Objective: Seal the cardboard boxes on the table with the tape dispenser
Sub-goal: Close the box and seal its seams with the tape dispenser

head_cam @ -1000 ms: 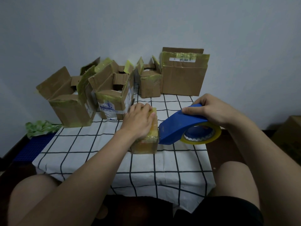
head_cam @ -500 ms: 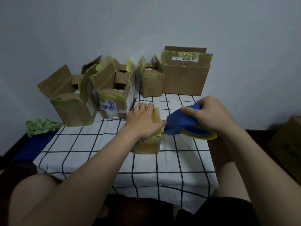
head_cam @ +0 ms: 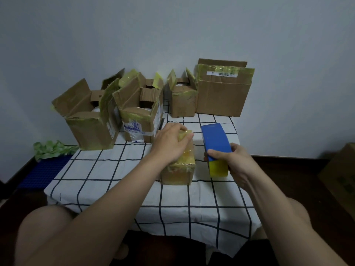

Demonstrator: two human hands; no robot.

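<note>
Pressing a small box [head_cam: 178, 169] onto the middle of the tabletop [head_cam: 115, 179], the left hand [head_cam: 170, 144] curls its fingers over the box's far top edge, which hides the fingertips. Just right of the box and apart from it, the right hand [head_cam: 233, 162] wraps its fingers round the blue dispenser [head_cam: 216, 143]. The palm partly covers the yellow roll [head_cam: 218, 167], and contact with the tabletop cannot be told. Four more boxes [head_cam: 222, 93] line the far edge. At right, a carton [head_cam: 340, 179] is cut off.
</note>
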